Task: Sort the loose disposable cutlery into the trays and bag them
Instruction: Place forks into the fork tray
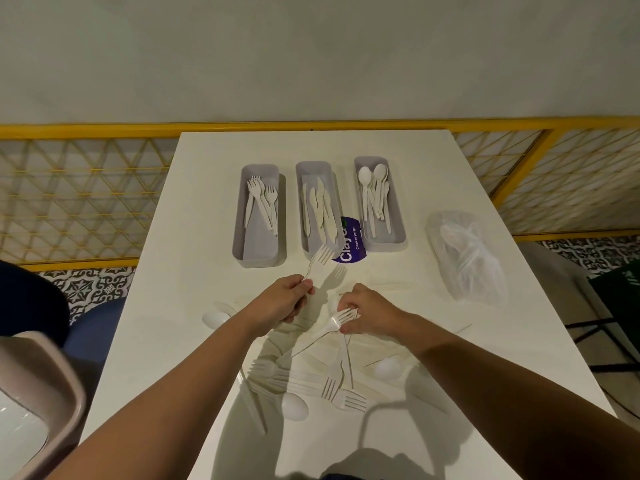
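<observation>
Three grey trays stand side by side at the far part of the white table [194, 244]: the left tray [258, 252] holds forks, the middle tray [302, 206] knives, the right tray [398, 233] spoons. My left hand [280, 301] grips a white fork [320, 259] by its handle, tines pointing toward the trays. My right hand [369, 313] pinches a second fork [337, 322] just above the loose cutlery pile [332, 382] of forks, spoons and knives near me.
A clear plastic bag [465, 258] lies at the table's right side. A purple round sticker [351, 242] sits between the middle and right trays. A yellow lattice railing [86, 188] runs behind the table. A beige chair [38, 386] stands at the left.
</observation>
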`<state>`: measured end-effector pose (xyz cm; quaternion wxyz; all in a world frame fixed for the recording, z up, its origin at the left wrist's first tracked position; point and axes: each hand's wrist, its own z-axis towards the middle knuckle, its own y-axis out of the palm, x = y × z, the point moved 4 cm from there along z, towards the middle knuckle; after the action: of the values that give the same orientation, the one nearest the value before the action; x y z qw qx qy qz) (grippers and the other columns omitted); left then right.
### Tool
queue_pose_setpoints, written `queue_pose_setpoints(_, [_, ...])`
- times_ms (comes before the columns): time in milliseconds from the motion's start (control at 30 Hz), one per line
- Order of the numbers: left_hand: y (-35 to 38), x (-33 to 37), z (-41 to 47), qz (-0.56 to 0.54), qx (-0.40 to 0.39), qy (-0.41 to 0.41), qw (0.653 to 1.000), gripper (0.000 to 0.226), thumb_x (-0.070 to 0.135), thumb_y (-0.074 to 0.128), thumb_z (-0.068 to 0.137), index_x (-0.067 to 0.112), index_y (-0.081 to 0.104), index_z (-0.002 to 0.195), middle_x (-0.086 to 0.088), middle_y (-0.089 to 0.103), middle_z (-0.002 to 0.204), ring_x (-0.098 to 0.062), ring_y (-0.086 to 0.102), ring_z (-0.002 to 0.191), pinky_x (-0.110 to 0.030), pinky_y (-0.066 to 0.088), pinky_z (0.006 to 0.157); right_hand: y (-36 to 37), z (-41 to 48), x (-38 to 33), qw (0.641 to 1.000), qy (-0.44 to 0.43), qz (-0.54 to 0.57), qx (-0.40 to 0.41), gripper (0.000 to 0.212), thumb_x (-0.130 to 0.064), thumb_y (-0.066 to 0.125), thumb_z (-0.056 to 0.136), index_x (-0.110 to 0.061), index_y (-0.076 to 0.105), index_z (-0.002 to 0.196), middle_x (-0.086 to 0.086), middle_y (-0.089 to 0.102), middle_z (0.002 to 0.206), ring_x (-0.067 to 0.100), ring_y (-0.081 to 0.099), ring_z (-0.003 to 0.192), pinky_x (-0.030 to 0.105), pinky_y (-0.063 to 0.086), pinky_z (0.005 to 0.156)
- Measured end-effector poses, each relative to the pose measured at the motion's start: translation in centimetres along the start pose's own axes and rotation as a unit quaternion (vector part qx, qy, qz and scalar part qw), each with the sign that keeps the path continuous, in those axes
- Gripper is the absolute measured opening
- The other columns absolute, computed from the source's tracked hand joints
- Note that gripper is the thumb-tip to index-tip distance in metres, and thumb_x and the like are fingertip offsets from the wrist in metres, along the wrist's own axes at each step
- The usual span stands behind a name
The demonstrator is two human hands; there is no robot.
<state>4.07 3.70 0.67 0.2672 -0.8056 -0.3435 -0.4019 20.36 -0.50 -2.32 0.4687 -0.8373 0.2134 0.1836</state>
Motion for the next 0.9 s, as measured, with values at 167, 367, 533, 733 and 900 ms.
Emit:
queue_pose_setpoints(167, [-0.5,-0.9,-0.4,0.039,0.015,0.016,0.999,0.032,0.027,0.038,0.101,0.012,0.046,0.074,-0.001,0.042,0.061,-0.012,0.033,0.050,-0.020,0.030,0.047,-0.7,0.0,-0.1,1.000,-0.010,-0.025,0.015,0.031,-0.018,0.068,0.084,-0.006,0.063,0.112,0.002,0.042,0.100,0.026,0.051,0.099,0.027,0.039,0.084])
queue_pose_setpoints(367, [-0.3,-0.1,0.0,0.134,0.035,0.066,0.988,0.033,0.023,0.036,0.101,0.006,0.052,0.078,-0.002,0.057,0.075,-0.017,0.050,0.070,-0.024,0.041,0.066,-4.5,-1.3,-1.5,0.994,-0.017,0.097,0.035,0.028,-0.018,0.066,0.086,-0.005,0.063,0.111,-0.002,0.055,0.090,0.006,0.049,0.073,0.013,0.037,0.067])
queue_pose_setpoints(533, [0.5,1.3,0.2,0.214,0.072,0.113,0.968,0.033,0.025,0.036,0.101,0.005,0.052,0.080,-0.004,0.058,0.078,-0.022,0.053,0.078,-0.026,0.036,0.066,-6.9,-2.7,-3.5,0.992,-0.040,0.117,0.021,0.018,-0.015,0.065,0.086,0.002,0.064,0.093,0.003,0.057,0.072,0.010,0.051,0.063,0.016,0.044,0.060])
queue_pose_setpoints(733, [2.9,2.0,-0.5,0.057,-0.074,0.074,0.993,0.029,0.023,0.030,0.103,0.005,0.052,0.101,-0.009,0.067,0.078,-0.011,0.060,0.051,-0.019,0.049,0.055,-8.0,-3.9,-2.9,0.973,-0.026,0.216,0.071,0.018,-0.008,0.063,0.087,0.007,0.063,0.098,0.002,0.055,0.065,0.008,0.050,0.055,0.020,0.042,0.056])
queue_pose_setpoints(900, [4.2,2.2,-1.1,0.058,-0.110,0.089,0.988,0.037,0.034,0.027,0.102,0.009,0.052,0.093,-0.001,0.051,0.061,-0.012,0.041,0.046,-0.018,0.039,0.050,-7.4,-4.8,-0.7,0.935,-0.001,0.334,0.116,0.017,-0.002,0.065,0.084,-0.011,0.054,0.075,0.003,0.055,0.061,0.009,0.051,0.053,0.020,0.042,0.051])
